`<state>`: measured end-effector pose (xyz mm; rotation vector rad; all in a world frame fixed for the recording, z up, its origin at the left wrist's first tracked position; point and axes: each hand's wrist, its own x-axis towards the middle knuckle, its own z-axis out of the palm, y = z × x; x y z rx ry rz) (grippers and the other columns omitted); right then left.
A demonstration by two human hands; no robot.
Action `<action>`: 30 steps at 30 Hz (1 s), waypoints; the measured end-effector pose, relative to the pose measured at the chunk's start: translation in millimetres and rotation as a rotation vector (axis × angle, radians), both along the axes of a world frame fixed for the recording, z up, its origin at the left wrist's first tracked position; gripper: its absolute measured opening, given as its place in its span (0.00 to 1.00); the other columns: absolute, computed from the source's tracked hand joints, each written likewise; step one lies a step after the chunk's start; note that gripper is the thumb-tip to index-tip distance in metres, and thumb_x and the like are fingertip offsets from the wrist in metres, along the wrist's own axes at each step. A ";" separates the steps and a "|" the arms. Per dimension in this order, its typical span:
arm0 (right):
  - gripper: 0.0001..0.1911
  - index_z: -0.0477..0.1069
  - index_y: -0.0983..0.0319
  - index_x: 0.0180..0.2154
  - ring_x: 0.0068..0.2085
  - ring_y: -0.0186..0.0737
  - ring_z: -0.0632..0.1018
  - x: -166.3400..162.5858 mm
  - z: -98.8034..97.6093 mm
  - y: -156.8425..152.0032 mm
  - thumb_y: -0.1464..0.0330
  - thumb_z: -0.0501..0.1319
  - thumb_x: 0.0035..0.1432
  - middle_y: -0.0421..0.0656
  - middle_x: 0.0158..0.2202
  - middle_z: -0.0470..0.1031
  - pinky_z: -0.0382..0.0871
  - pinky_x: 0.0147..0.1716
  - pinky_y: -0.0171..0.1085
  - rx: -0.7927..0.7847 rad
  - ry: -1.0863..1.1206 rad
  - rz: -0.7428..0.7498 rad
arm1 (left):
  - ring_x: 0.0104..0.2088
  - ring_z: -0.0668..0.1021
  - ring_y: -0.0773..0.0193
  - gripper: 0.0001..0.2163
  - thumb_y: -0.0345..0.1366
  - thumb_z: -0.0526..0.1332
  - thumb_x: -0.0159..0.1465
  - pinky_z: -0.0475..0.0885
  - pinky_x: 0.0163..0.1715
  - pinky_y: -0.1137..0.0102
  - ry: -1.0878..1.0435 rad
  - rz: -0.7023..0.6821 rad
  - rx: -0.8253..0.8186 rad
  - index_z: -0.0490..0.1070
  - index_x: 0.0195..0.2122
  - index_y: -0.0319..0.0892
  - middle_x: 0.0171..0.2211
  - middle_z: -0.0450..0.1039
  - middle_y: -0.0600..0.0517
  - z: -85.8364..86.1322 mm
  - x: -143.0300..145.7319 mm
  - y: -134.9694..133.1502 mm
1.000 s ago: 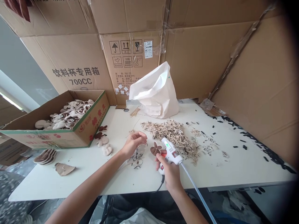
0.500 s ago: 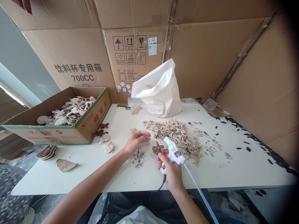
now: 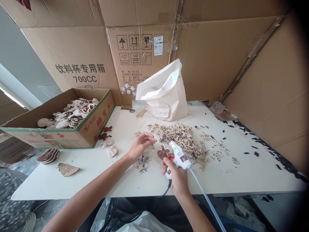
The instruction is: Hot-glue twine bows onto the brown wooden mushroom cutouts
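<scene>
My right hand (image 3: 177, 178) is wrapped round a white glue gun (image 3: 180, 155) with a lit green display and a long clear glue stick in its back. Between its thumb and fingers it also holds a brown felt piece with rounded lobes (image 3: 163, 152), close to the gun's orange nozzle area. My left hand (image 3: 142, 146) hovers left of it, thumb and fingers curled together at the tips; anything between them is too small or hidden to make out. Beyond both hands lies a pile of small beige looped bands (image 3: 180, 137). Dark thread-like scraps (image 3: 143, 164) lie beneath my left hand.
At left stands an open carton (image 3: 94, 129) of plush pieces, with loose felt shapes (image 3: 109, 146) beside it. A stack of felt pieces (image 3: 48, 156) and a cardboard scrap (image 3: 68, 169) lie nearer. A white bag (image 3: 166, 96) stands behind; black bits (image 3: 256, 153) scatter right.
My left hand has turned slightly and its fingers have curled more, while staying in about the same place. The right hand, glue gun and brown felt piece are nearly still.
</scene>
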<state>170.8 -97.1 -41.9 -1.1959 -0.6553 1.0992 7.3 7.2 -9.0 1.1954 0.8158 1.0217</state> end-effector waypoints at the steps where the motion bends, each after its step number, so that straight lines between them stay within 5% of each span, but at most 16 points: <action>1: 0.22 0.73 0.61 0.39 0.18 0.34 0.73 -0.2 0.4 0.0 0.57 0.77 0.50 0.40 0.25 0.79 0.66 0.21 0.33 0.003 0.004 0.001 | 0.42 0.81 0.62 0.15 0.39 0.74 0.61 0.75 0.45 0.66 -0.007 0.007 -0.004 0.74 0.44 0.39 0.42 0.80 0.46 0.9 0.2 -0.6; 19: 0.21 0.72 0.60 0.38 0.19 0.34 0.72 -1.4 5.8 -1.0 0.57 0.77 0.50 0.39 0.24 0.78 0.68 0.19 0.33 0.004 0.030 0.003 | 0.41 0.84 0.58 0.15 0.42 0.75 0.60 0.75 0.44 0.65 -0.035 0.005 0.007 0.74 0.40 0.39 0.35 0.78 0.49 5.5 3.5 -4.5; 30: 0.21 0.72 0.60 0.38 0.18 0.34 0.72 -1.2 0.4 -0.4 0.58 0.77 0.50 0.39 0.25 0.78 0.68 0.19 0.34 0.019 0.029 -0.017 | 0.33 0.77 0.66 0.15 0.42 0.76 0.58 0.74 0.38 0.69 0.001 0.023 -0.010 0.81 0.40 0.39 0.34 0.78 0.49 1.3 2.6 -2.9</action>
